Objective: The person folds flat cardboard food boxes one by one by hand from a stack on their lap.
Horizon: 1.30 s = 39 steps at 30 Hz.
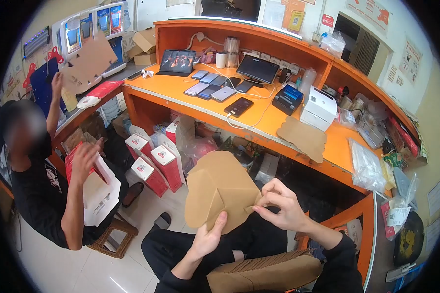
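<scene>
A brown cardboard piece (220,188), partly folded with raised flaps and scalloped edges, is held up over the person's lap. My left hand (208,239) grips its lower edge, thumb on top. At its right corner, my right hand (281,207) pinches a small flap between thumb and fingers. A stack of flat brown cardboard pieces (264,271) lies across the lap below. Another flat brown cardboard piece (303,138) rests on the orange counter, beside the white printer (319,108).
A co-worker (39,176) sits at the left, handling a red and white box (100,195). Red and white boxes (156,163) stand on the floor. Phones (224,94), a tablet (177,62) and cables lie on the orange counter (181,100). Plastic bags (365,166) lie at the right.
</scene>
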Available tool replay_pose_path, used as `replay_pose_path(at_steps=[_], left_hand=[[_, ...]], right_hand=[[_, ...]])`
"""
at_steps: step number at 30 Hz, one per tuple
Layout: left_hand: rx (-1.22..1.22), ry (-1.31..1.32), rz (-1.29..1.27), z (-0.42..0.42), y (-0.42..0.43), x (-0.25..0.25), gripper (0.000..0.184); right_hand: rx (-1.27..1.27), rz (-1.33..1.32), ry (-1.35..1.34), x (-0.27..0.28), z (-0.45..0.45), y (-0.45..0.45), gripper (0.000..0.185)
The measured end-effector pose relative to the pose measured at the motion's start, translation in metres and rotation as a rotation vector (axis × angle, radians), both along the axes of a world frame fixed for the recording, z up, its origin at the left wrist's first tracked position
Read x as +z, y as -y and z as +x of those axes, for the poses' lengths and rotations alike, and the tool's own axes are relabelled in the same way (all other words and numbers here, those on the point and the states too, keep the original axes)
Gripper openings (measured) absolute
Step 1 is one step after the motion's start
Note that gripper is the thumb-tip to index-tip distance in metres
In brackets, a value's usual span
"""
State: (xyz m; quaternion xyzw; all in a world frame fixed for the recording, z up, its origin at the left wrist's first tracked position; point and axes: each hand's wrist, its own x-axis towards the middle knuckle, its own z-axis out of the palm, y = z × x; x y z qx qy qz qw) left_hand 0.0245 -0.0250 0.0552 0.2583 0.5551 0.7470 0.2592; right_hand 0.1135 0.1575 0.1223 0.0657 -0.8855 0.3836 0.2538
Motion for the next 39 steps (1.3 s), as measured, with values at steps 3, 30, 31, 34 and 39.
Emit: replay_pose_path(at_steps=[3,30,31,34,39], left_hand=[[0.013,-0.036,-0.013,0.003,0.001,-0.004,0.033],[-0.885,-0.541,-0.267,0.014,-0.003,0.014,0.037],[-0.987,-0.548,-0.341,0.014,-0.005,0.025,0.041],[-1.222,-0.601,-0.463,0.008,-0.003,0.04,0.046],[-1.098,-0.148,0.294,-0.02,0.01,-0.043,0.083]], right_hand=[[-0.009,0.111,-0.029,-0.003,-0.002,0.002,0.009],[0.365,-1.013,0.477,-0.037,0.034,-0.021,0.086],[0.288,-0.806,0.41,-0.026,0.035,-0.015,0.066],[0.229,-0.842,0.573,-0.02,0.034,-0.002,0.041],[0.168,-0.716,0.212,-0.012,0.034,0.015,0.02]])
